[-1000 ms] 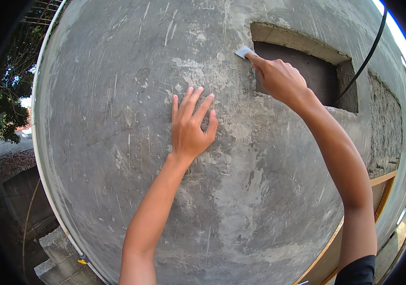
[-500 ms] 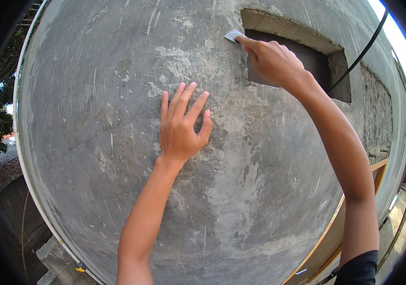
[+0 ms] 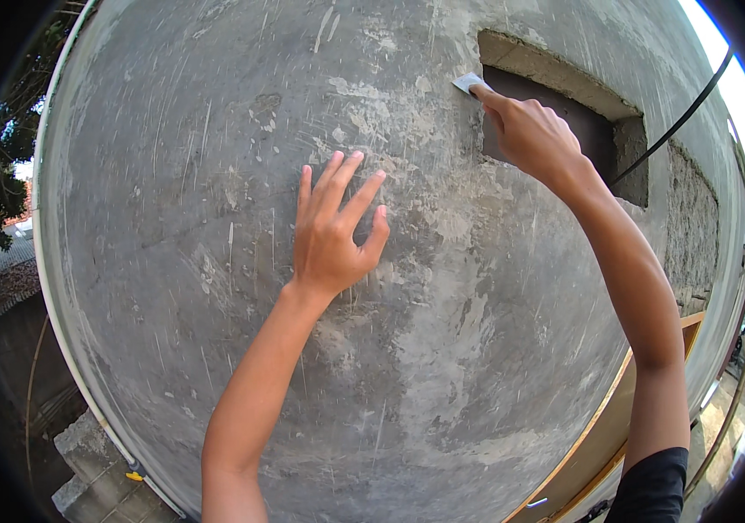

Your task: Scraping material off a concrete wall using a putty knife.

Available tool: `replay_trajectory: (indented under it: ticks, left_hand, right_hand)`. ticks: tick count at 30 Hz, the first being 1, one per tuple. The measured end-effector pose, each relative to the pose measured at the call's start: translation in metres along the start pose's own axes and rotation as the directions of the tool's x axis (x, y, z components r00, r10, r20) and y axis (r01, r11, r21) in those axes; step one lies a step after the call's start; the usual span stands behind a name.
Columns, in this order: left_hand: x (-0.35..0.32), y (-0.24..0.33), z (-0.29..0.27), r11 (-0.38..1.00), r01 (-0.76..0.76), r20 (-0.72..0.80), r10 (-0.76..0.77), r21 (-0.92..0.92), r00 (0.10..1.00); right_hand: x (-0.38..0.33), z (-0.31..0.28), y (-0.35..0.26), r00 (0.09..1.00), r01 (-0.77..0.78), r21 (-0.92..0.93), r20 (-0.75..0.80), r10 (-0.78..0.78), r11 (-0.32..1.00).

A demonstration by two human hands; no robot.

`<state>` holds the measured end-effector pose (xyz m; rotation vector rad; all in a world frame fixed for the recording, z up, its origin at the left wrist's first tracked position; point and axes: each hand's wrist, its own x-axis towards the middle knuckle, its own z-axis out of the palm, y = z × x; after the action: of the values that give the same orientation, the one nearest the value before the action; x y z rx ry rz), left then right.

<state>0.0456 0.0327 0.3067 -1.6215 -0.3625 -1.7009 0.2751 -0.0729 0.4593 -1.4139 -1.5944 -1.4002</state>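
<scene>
A grey plastered wall (image 3: 172,331), streaked and scratched with pale patches, fills most of the view. My right hand (image 3: 534,139) is up at the left edge of a rectangular opening (image 3: 564,57) in the wall. It is closed on a small flat pale scraper (image 3: 467,83), with the index finger stretched along it; the rest of the scraper is hidden by the fingers. The scraper's front edge meets the plaster just left of the opening. Lower and to the left, my left hand (image 3: 333,235) is open against the wall, fingers spread, holding nothing.
A black cable (image 3: 682,122) runs out of the opening to the upper right. Beyond it is a rough recessed patch (image 3: 690,218). A wooden frame (image 3: 616,414) stands at lower right, a white pipe (image 3: 51,279) edges the wall's left, and concrete blocks (image 3: 89,449) lie lower left.
The view has shifted, so the wall and opening sit further right. The scraper stays beside the opening's left edge. My left hand is now further left on the wall, still spread.
</scene>
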Motion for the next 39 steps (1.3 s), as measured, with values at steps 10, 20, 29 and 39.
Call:
replay_trajectory:
  ticks: [10,20,29,39]
  left_hand:
    - [-0.013,-0.009,0.003,0.999,0.021,-0.024,-0.02,0.034,1.0]
    - [-0.036,0.031,-0.02,0.998,-0.054,-0.059,0.052,-0.036,0.997]
    - [-0.056,0.037,-0.033,0.995,-0.086,0.088,0.091,-0.055,0.992]
    - [-0.045,0.06,-0.026,0.987,-0.082,0.1,0.096,-0.137,0.99]
  right_hand:
    - [0.007,-0.003,-0.007,0.999,-0.039,0.033,0.02,0.038,0.999]
    - [0.005,0.004,0.019,0.999,0.029,0.049,-0.021,-0.028,0.998]
    - [0.004,-0.014,0.01,0.997,0.072,0.029,0.036,-0.073,0.997]
    - [-0.012,0.008,0.0,0.985,0.153,0.044,0.074,-0.156,0.987]
